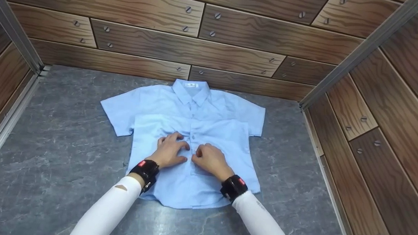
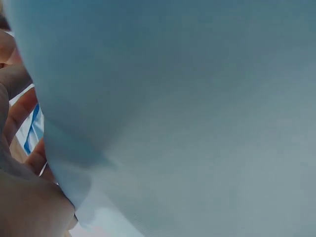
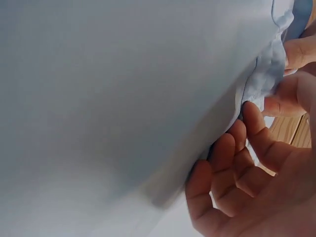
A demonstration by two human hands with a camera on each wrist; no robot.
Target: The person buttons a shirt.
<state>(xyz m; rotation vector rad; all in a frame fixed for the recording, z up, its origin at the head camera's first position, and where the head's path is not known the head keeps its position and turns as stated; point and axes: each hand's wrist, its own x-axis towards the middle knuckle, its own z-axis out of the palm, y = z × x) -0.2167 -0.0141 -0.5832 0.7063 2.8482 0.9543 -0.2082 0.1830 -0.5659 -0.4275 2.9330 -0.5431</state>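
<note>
A light blue short-sleeved shirt (image 1: 163,104) lies spread front up on the grey surface, its collar (image 1: 191,91) toward the back wall. Down its middle runs the buttoned front strip, with a small button (image 1: 193,136) showing above the hands. My left hand (image 1: 169,152) rests on the cloth just left of that strip, fingers bent and spread, thumb apart. On the other side my right hand (image 1: 210,160) pinches the front strip with curled fingers. Close up in the right wrist view, fingertips (image 3: 223,148) meet the cloth's edge. Cloth hides much of the left wrist view.
Dark grey marbled surface (image 1: 61,131) surrounds the shirt. Wood-patterned panels stand behind (image 1: 148,39) and at the right (image 1: 368,140), with metal rails (image 1: 362,50) at the corners. Black wrist units (image 1: 145,173) sit on both wrists below white sleeves.
</note>
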